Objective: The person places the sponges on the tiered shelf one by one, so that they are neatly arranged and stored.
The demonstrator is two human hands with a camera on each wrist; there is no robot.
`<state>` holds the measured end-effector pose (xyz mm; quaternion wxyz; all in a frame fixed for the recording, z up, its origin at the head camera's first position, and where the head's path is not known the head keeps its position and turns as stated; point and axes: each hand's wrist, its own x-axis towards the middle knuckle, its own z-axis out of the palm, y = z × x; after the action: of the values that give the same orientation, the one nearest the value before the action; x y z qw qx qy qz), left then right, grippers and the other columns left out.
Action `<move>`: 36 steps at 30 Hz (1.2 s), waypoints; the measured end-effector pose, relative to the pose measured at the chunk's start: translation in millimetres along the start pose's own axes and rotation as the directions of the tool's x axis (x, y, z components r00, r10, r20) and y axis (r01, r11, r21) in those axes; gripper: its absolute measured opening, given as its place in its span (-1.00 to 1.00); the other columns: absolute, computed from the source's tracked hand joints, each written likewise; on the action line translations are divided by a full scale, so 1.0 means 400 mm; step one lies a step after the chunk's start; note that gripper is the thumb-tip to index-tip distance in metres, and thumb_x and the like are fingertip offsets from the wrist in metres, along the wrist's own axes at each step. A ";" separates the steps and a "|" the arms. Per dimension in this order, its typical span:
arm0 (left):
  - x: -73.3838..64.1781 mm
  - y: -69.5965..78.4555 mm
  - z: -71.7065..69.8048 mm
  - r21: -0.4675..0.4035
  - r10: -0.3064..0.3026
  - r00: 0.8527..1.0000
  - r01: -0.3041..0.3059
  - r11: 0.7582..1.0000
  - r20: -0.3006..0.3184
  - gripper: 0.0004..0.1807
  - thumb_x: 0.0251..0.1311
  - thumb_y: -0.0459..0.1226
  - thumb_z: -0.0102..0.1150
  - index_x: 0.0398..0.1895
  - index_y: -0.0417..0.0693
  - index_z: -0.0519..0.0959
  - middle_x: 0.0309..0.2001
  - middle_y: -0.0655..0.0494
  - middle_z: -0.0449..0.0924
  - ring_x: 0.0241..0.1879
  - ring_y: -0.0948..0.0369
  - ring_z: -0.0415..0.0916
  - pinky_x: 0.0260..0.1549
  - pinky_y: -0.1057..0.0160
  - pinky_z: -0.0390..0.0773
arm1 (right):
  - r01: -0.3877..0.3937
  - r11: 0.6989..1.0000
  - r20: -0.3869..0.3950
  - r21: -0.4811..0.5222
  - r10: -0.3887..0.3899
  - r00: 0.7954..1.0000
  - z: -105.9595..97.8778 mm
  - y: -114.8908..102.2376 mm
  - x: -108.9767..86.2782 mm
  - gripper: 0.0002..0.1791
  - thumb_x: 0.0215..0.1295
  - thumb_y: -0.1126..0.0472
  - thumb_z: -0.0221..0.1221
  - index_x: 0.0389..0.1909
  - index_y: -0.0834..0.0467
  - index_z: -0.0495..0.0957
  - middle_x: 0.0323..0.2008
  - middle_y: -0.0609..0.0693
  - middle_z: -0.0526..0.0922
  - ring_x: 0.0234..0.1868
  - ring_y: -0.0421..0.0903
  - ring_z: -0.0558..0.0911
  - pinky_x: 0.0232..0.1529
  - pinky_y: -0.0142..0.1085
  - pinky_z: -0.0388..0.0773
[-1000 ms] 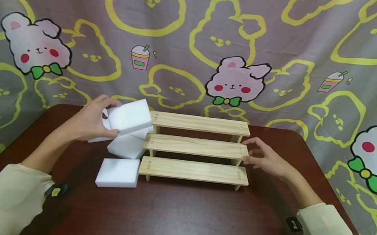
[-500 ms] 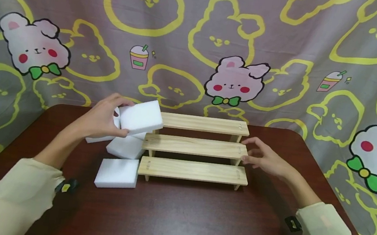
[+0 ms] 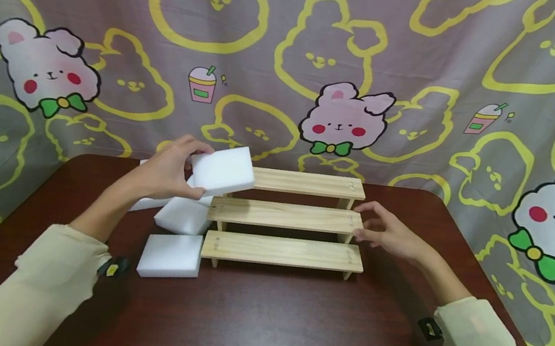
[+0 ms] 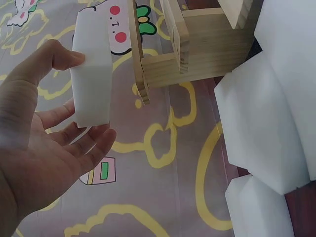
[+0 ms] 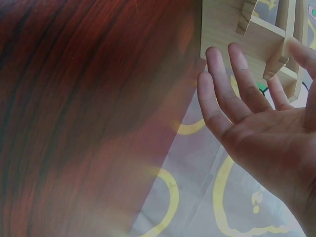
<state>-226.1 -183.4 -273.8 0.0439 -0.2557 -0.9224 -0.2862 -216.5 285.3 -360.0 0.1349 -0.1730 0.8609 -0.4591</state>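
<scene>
My left hand (image 3: 167, 167) pinches a white foam block (image 3: 225, 169) between thumb and fingers. The held block is raised at the left end of the top tier of a three-tier wooden stand (image 3: 287, 216). In the left wrist view, the same foam block (image 4: 91, 69) is tilted and apart from the stand's end (image 4: 197, 69). My right hand (image 3: 393, 232) is at the right end of the middle tier, the board's end between thumb and index finger. The other fingers (image 5: 217, 64) of that hand extend loosely in the right wrist view.
Several more white foam blocks lie left of the stand, the nearest block (image 3: 170, 255) flat by the lowest tier and another block (image 3: 182, 215) tilted behind it. All stand on a dark reddish wooden table (image 3: 258, 322). A patterned curtain (image 3: 272, 49) hangs behind.
My left hand has carried the foam block to the right, toward the top tier's left end. The right hand has kept its place at the stand.
</scene>
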 end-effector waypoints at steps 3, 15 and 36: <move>0.007 0.006 0.004 -0.004 0.001 1.000 -0.001 1.000 0.008 -0.21 -0.04 -0.40 0.52 0.32 -0.40 0.41 0.12 -0.29 0.38 -0.07 -0.12 0.47 -0.10 -0.02 0.59 | -0.005 1.000 -0.002 0.001 0.005 1.000 0.000 0.000 0.000 -0.43 0.48 0.25 0.24 0.36 0.25 0.22 -0.06 0.30 0.67 -0.03 0.17 0.72 -0.13 -0.02 0.60; 0.038 0.021 0.019 0.027 0.034 0.999 -0.034 0.999 0.017 -0.23 -0.06 -0.37 0.56 0.28 -0.37 0.45 0.15 -0.27 0.40 -0.10 -0.08 0.47 -0.15 0.01 0.56 | -0.013 1.000 -0.011 0.000 0.013 1.000 -0.001 0.004 -0.003 -0.42 0.47 0.24 0.24 0.37 0.24 0.21 -0.06 0.30 0.67 -0.04 0.18 0.72 -0.12 -0.03 0.60; 0.066 0.029 0.046 0.028 0.110 0.993 -0.111 0.993 0.038 -0.24 -0.08 -0.34 0.55 0.26 -0.33 0.49 0.21 -0.26 0.41 0.06 -0.11 0.41 -0.01 -0.08 0.52 | -0.016 1.000 0.005 -0.019 0.016 1.000 -0.001 -0.006 0.001 -0.42 0.47 0.24 0.24 0.37 0.24 0.21 -0.05 0.32 0.67 -0.02 0.18 0.71 -0.12 -0.03 0.57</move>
<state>-242.2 -153.4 -277.2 0.0468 -0.3109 -0.9117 -0.2645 -216.3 284.1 -358.0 0.1394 -0.1685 0.8662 -0.4494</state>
